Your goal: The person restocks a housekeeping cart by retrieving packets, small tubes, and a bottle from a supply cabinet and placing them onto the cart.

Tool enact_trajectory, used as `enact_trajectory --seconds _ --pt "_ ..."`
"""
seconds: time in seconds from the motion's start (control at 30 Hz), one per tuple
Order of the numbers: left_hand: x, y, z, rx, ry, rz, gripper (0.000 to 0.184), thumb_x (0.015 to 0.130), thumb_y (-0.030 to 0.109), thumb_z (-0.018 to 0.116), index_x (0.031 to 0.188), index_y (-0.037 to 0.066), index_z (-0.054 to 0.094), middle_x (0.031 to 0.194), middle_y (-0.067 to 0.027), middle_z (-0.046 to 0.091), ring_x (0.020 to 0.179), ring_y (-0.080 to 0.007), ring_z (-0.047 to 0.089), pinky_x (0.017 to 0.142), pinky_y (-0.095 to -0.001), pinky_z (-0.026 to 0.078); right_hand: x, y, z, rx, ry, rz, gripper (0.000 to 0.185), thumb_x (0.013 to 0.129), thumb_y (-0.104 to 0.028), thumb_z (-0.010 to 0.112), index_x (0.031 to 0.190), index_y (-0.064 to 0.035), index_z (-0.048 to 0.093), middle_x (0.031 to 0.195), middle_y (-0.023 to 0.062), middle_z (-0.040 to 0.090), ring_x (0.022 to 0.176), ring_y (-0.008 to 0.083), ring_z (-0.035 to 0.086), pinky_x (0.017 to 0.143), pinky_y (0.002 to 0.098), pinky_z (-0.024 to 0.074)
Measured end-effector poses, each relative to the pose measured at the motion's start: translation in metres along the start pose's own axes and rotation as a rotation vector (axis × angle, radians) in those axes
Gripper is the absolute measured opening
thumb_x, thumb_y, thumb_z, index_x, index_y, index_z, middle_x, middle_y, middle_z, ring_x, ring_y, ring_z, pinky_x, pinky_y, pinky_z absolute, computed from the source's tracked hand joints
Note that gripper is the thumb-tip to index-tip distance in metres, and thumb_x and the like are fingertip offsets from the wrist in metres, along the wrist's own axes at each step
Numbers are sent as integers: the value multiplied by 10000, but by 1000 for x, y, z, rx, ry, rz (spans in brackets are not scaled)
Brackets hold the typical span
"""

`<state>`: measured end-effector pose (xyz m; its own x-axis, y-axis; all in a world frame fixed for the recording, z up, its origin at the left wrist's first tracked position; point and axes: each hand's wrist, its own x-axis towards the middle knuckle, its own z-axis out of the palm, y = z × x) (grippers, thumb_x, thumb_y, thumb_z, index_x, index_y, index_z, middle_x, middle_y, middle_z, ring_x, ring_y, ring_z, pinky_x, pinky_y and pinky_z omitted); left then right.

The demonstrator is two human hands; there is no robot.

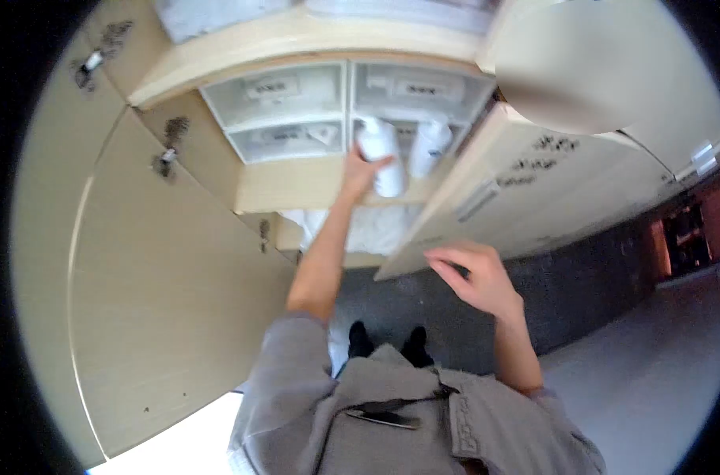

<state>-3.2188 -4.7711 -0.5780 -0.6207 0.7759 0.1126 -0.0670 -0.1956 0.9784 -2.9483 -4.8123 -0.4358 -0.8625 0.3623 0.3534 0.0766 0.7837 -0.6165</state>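
My left hand (363,169) is wrapped round a white pump bottle (381,154) at the cabinet shelf, in front of the clear drawers. Just right of it, a second white bottle (430,148) with dark print stands on the shelf (289,184). Lower right, in front of the open right door, my right hand (472,277) hangs in the air with thumb and fingers apart and nothing between them.
Labelled translucent drawers (277,95) fill the compartment. Open doors flank it, one on the left (170,293) and one on the right (526,190). White cloth or plastic (372,229) lies on the lower shelf. A round pale object (590,63) is at the upper right.
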Motion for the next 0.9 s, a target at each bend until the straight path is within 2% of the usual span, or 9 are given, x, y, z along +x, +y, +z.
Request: enact_trajectory --seconds 0.03,0.07,0.23,0.37,0.43,0.57,0.73,0.87,0.9 --pt "-6 -7 -6 -221 63 -85 521 643 109 724 1076 -27 467 965 -147 589 854 -234 591 774 -365 487 -2 6 6 53 -62 26 143 775 -67 598 904 -11 627 795 112 623 643 213 571 575 291 448" --pt "-18 -1 -10 -520 -59 -124 527 693 179 678 1114 -37 446 996 -159 577 847 -248 594 752 -385 496 0 10 11 54 -68 48 143 775 -67 598 904 -11 627 795 112 623 643 213 571 575 291 448" --pt "-36 17 -27 -802 -302 -75 716 745 507 499 1199 -32 377 991 -167 554 862 -270 570 717 -348 498 28 13 31 132 -110 126 265 790 -81 582 1050 -29 570 983 111 594 783 197 572 654 279 463" --pt "-49 40 -34 -938 -367 -27 765 706 525 543 1204 -29 367 962 -154 551 801 -245 555 709 -340 485 40 19 53 167 -106 39 292 795 -89 576 1082 -36 554 993 108 589 823 194 568 705 284 467" --pt "-53 47 -33 -1135 -390 21 802 687 545 555 1217 -20 345 934 -145 542 746 -225 535 699 -322 466 44 19 60 185 -148 126 313 796 -90 577 1103 -39 545 996 114 587 860 196 570 741 298 468" --pt "-54 53 -41 -1102 -454 91 822 680 552 564 1228 -13 327 944 -147 528 751 -217 524 676 -304 443 46 21 74 280 -152 151 339 784 -100 589 1107 -16 525 997 142 578 894 237 572 741 322 468" --pt "-59 55 -37 -1133 -424 90 773 695 546 510 1190 -35 387 907 -166 549 692 -251 549 586 -326 469 52 15 81 440 -125 244 413 819 -129 580 1205 -51 458 979 101 584 887 172 569 757 289 470" --pt "-64 34 -48 -1124 -571 -7 779 722 545 541 1255 14 340 985 -133 513 770 -219 502 649 -357 438 56 21 102 563 -69 294 444 826 -200 579 1212 -35 436 990 100 585 846 203 586 709 291 487" --pt "-79 30 -52 -1091 -494 -69 758 690 525 556 1219 19 362 1003 -142 520 815 -244 527 701 -381 461 50 29 121 745 -66 286 607 786 -229 628 1277 -34 330 1138 127 488 1006 222 497 833 322 419"
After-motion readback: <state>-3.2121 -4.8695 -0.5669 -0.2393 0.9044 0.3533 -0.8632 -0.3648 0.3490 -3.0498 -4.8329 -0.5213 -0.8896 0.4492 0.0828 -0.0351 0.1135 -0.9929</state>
